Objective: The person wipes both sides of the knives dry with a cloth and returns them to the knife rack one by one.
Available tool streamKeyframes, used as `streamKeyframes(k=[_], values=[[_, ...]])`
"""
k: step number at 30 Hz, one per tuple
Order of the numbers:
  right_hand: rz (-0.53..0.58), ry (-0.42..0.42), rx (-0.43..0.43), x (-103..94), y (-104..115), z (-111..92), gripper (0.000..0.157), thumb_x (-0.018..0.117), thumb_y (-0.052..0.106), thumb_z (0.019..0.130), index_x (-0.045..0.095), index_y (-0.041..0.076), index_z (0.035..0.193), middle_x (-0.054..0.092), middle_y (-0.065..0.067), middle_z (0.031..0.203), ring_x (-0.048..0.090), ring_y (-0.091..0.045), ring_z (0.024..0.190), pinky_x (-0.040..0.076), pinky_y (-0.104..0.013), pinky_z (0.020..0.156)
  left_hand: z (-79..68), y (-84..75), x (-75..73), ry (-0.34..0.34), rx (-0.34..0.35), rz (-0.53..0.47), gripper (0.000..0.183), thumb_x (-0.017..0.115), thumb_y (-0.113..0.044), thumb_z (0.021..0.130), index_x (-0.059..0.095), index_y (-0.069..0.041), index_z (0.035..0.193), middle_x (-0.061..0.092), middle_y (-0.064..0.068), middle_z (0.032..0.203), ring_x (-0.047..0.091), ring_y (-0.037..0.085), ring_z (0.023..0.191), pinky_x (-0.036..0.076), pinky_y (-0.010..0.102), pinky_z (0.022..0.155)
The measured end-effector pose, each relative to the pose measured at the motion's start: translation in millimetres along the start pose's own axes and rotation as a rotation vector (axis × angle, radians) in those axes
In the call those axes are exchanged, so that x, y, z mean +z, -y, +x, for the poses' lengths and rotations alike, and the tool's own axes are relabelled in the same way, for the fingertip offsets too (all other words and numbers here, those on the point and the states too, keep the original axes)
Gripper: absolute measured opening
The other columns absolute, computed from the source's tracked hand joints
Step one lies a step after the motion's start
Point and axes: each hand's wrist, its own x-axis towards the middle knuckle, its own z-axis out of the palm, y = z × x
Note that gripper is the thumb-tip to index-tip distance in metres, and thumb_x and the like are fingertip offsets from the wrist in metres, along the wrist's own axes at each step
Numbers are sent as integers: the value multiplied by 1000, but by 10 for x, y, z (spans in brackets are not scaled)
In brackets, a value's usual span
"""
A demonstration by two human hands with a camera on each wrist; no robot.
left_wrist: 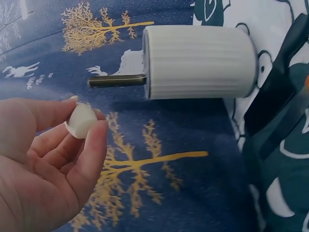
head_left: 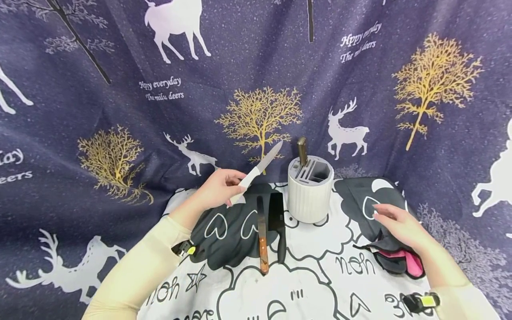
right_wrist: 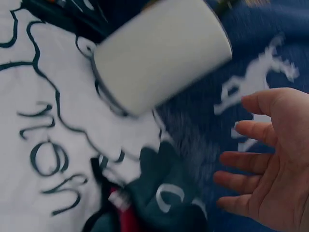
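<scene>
Dark blue fabric (head_left: pixel 256 66) printed with deer and gold trees hangs behind a patterned cloth (head_left: pixel 276 291). Above the cloth, left of a white block (head_left: pixel 310 200), the left hand (head_left: pixel 220 189) pinches a knife (head_left: pixel 251 175) by its white handle. Seen from the head, the knife's long axis runs aslant: the blade rises up and to the right, its tip toward the fabric, with the handle's butt low and left.

The left wrist view looks at the butt, foreshortened between thumb and fingers; the blade shows only from the head. That head view also gives the block's slotted top and the brown handle (head_left: pixel 302 151) standing in it, while both wrist views show its side.

Well apart, the right hand (head_left: pixel 400 224) is empty; its own wrist view reveals the fingers spread. Near it lies a black-and-pink pouch (head_left: pixel 400 261). A wood-handled blade (head_left: pixel 262 238) and a cleaver (head_left: pixel 277 218) lie side by side.
</scene>
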Motion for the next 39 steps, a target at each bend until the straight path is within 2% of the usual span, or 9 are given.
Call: streamKeyframes(k=[3, 8, 11, 15, 18, 22, 29, 35, 39], values=[[14, 46, -71, -27, 284, 128, 53, 58, 36, 105, 54, 2, 145, 60, -26, 142, 63, -42, 123, 57, -36, 95, 99, -150, -93, 20, 9, 49, 33, 69, -12, 98, 68, -11, 131, 76, 11, 103, 68, 19, 77, 62, 46, 58], [-50, 60, -187, 8, 698, 320, 55, 57, 41, 105, 51, 9, 149, 55, -21, 150, 54, -48, 134, 46, -64, 105, 275, -443, -237, 40, 17, 146, 32, 66, -12, 100, 68, -13, 132, 73, 12, 101, 66, 20, 74, 59, 37, 54], [-133, 36, -287, 75, 896, 425, 52, 59, 35, 105, 51, 8, 149, 51, -23, 152, 49, -47, 138, 45, -66, 105, 378, -623, -309, 54, 31, 217, 31, 64, -12, 101, 68, -12, 132, 73, 10, 100, 64, 22, 72, 54, 32, 52], [-245, -36, -502, 217, 1082, 588, 48, 66, 21, 99, 57, 3, 143, 54, -24, 147, 49, -46, 137, 45, -63, 108, 514, -845, -359, 78, 68, 333, 30, 60, -12, 103, 69, -11, 132, 74, 9, 101, 58, 23, 73, 47, 31, 60], [-332, -110, -658, 335, 1126, 716, 47, 71, 16, 93, 61, 1, 137, 59, -24, 140, 54, -44, 132, 46, -60, 109, 616, -980, -345, 82, 97, 411, 29, 59, -11, 103, 69, -9, 130, 73, 9, 104, 56, 22, 78, 45, 33, 69], [-416, -164, -782, 459, 1082, 830, 50, 74, 14, 88, 63, -1, 134, 61, -25, 135, 58, -43, 125, 48, -58, 107, 745, -1138, -274, 92, 105, 474, 30, 58, -11, 103, 68, -7, 131, 71, 11, 109, 58, 23, 84, 48, 35, 74], [-442, -195, -860, 595, 1027, 911, 51, 74, 15, 86, 63, -5, 131, 61, -27, 133, 59, -43, 124, 48, -56, 107, 908, -1396, -172, 94, 113, 569, 28, 55, -5, 102, 72, -7, 125, 71, 10, 119, 59, 22, 88, 49, 34, 78], [-448, -220, -842, 685, 1020, 942, 49, 73, 15, 87, 63, -5, 131, 60, -25, 134, 57, -42, 125, 48, -55, 108, 1037, -1502, -97, 37, 108, 643, 27, 53, -2, 98, 77, -8, 111, 71, 7, 108, 56, 20, 77, 46, 30, 68], [-442, -228, -822, 720, 1021, 948, 48, 71, 15, 88, 63, -5, 131, 60, -26, 134, 57, -44, 126, 47, -56, 109, 1130, -1563, -34, 36, 58, 684, 26, 53, -5, 98, 76, -10, 108, 71, 6, 102, 54, 18, 73, 45, 29, 64]])
